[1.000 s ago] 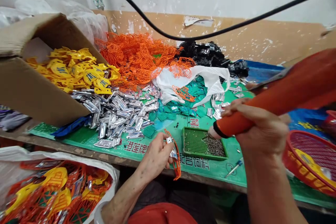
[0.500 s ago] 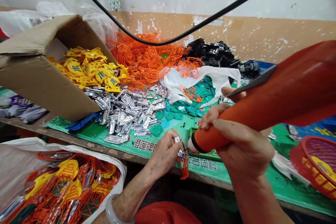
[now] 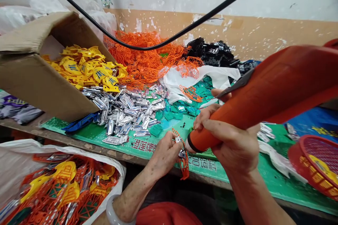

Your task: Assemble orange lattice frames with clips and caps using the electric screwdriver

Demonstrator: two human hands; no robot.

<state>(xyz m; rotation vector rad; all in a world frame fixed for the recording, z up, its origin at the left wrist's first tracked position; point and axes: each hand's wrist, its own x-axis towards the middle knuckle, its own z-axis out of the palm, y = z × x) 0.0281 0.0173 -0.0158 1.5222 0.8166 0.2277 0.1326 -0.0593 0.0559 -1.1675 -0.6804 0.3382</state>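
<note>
My left hand (image 3: 166,151) pinches an orange plastic frame (image 3: 184,168) with a small silver plate (image 3: 179,144) against it, held upright over the table's front edge. Wrapped round an orange power screwdriver (image 3: 253,98) is my right hand (image 3: 232,140); a grey lever runs along the tool's far side under my fingers. The tool's pale nose (image 3: 188,146) meets or nearly meets the frame; its very tip is hidden. Behind the nose sits a green perforated basket (image 3: 208,154), partly covered by the tool and hand.
A tilted cardboard box (image 3: 44,77) spills yellow parts (image 3: 92,70) beside silver pieces (image 3: 132,112). Orange frames (image 3: 148,56) and black parts (image 3: 211,51) are heaped behind. A white sack (image 3: 118,172) of mixed parts stands lower left, a red basket (image 3: 298,158) right. A black cable (image 3: 148,47) hangs across.
The power screwdriver and my right hand have shifted left, bringing its nose closer to the orange frame. My left hand keeps its grip almost in place. The view has shifted slightly.
</note>
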